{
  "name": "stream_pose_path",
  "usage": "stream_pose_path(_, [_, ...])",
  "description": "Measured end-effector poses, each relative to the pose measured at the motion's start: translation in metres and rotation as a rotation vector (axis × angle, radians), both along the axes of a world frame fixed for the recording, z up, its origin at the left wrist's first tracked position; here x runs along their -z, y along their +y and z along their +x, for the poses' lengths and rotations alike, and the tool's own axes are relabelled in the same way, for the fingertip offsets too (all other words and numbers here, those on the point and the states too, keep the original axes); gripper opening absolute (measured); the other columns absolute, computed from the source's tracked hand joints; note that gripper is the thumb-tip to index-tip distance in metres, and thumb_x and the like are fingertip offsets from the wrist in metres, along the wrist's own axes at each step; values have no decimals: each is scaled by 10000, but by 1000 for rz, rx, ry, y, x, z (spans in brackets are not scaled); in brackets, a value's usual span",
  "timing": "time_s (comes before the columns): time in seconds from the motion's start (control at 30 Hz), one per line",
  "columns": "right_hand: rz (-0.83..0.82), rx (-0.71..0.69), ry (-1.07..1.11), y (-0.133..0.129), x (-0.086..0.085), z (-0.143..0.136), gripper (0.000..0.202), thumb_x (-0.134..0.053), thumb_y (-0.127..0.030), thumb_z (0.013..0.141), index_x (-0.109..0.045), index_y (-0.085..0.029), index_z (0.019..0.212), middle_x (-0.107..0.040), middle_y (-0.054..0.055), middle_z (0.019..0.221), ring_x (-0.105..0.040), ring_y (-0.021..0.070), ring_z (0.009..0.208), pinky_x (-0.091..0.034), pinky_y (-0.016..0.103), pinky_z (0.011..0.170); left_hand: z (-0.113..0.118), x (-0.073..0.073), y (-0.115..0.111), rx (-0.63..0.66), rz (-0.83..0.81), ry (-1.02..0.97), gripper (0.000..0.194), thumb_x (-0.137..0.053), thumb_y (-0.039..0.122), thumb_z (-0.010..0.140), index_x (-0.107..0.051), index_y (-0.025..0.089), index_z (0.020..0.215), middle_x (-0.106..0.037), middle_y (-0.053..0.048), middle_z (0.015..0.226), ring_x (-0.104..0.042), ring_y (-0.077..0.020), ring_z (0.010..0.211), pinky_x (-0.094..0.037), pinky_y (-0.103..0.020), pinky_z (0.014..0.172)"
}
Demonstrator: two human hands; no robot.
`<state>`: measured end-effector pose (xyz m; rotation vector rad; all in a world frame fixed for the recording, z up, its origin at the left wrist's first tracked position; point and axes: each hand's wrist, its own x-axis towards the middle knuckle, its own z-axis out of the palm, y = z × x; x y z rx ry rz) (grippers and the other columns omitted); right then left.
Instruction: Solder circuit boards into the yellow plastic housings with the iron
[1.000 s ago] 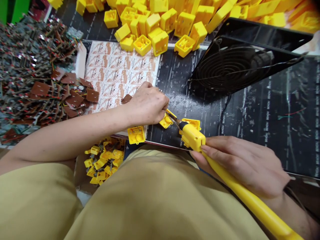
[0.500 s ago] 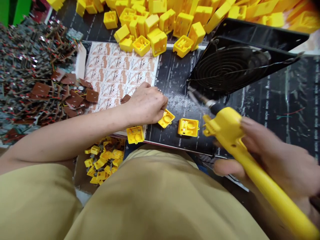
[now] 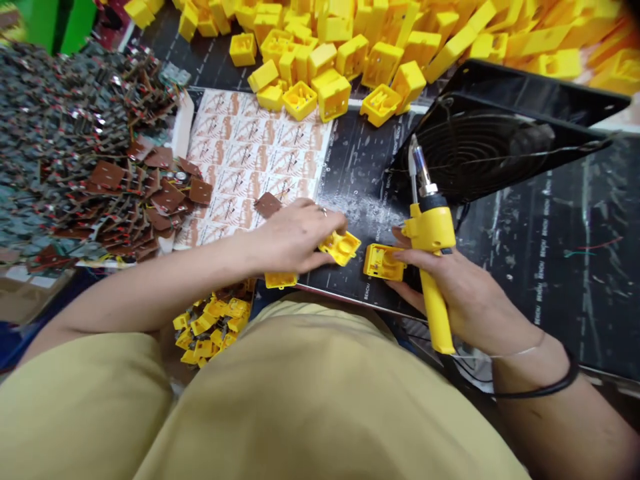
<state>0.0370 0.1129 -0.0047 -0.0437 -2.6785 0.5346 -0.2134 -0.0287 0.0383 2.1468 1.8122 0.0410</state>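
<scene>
My left hand [image 3: 293, 233] pinches a small open yellow plastic case [image 3: 343, 248] near the table's front edge; the case is tilted. A yellow soldering iron [image 3: 434, 280] rests in my right hand [image 3: 467, 300], its metal tip pointing up and away toward the black fan. Fingers of the same hand also reach around a second yellow case [image 3: 383, 262], whose inside faces up. Partly beneath my left wrist lies a third yellow case [image 3: 281, 279]. Just beyond my left hand is a brown circuit board [image 3: 269, 204] on the printed sheet.
Loose circuit boards with wires [image 3: 100, 147] are heaped at the left. Many yellow cases [image 3: 335, 93] crowd the back of the table. A framed black fan [image 3: 465, 147] stands at the right. Below the edge, a box holds more yellow cases [image 3: 215, 320]. A printed sheet [image 3: 235, 147] covers mid-left.
My right hand has swung left with the soldering iron, now more upright, and reached the second case. The left hand's case has tilted. The whole view has shifted slightly.
</scene>
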Motion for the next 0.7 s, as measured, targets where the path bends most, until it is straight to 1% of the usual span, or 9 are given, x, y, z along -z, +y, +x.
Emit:
stream_pose_path(0.1, [46,24,14,6,-6,-5,498,-711,-231,864,-501,-252,1315,-699,84,1089,-672,265,1085,-586,397,879,18,12,-15,48,151,-29,457,-595,515,905,-598,126,1145,-735,-125,1046,-671,-270,1028,-395,-445,1035])
stream_pose_path(0.17, [86,53,28,10,-12,-13,537,-737,-234,843,-505,-247,1327,-696,107,1120,-682,284,1054,-587,404,861,17,10,-23,25,284,-95,521,-522,593,925,-603,139,1169,-723,-129,1143,-651,-269,1105,-357,-474,1089])
stream_pose_path(0.27, [116,39,52,10,-20,-34,503,-724,-262,859,-510,-247,1314,-694,105,1140,-692,266,1033,-593,379,862,-16,-6,-26,-224,388,-125,464,-422,551,975,-639,181,1154,-707,-90,1206,-638,-240,1119,-395,-438,1056])
stream_pose_path(0.3, [118,27,64,9,-20,-43,486,-716,-262,866,-511,-244,1306,-695,103,1138,-695,256,1030,-595,363,859,-32,-11,-25,-325,364,-118,413,-409,490,987,-661,191,1120,-716,-73,1175,-643,-229,1096,-420,-416,1023])
stream_pose_path(0.37, [118,21,91,7,-19,-62,466,-709,-263,873,-512,-229,1294,-697,103,1135,-701,241,1019,-599,333,837,-63,-16,-18,-427,266,-128,365,-431,425,968,-698,198,1067,-730,-58,1118,-652,-213,1044,-458,-378,964])
stream_pose_path(0.47, [107,-4,94,4,-13,-87,432,-682,-286,897,-505,-209,1283,-692,100,1161,-703,220,1018,-602,310,823,-90,-9,-3,-396,59,-142,292,-551,392,879,-740,200,991,-750,-44,991,-672,-201,955,-486,-334,883])
stream_pose_path(0.53, [85,-47,57,3,-11,-96,403,-655,-306,916,-508,-212,1280,-690,88,1177,-700,213,1028,-603,315,834,-93,-1,5,-377,-53,-165,215,-616,337,819,-750,192,903,-742,-28,858,-683,-186,853,-494,-311,818])
stream_pose_path(0.6, [59,-70,44,0,-13,-96,419,-672,-350,906,-522,-219,1274,-692,82,1187,-694,219,1052,-596,340,884,-90,4,10,-402,-101,-245,150,-638,285,792,-738,181,831,-706,-3,728,-670,-154,717,-495,-292,749])
stream_pose_path(0.7, [32,8,114,-5,-26,-84,436,-738,-338,854,-558,-242,1239,-716,65,1129,-706,208,1003,-576,355,939,-83,6,11,-428,-102,-440,150,-624,284,794,-725,173,797,-655,16,612,-596,-108,539,-474,-266,628])
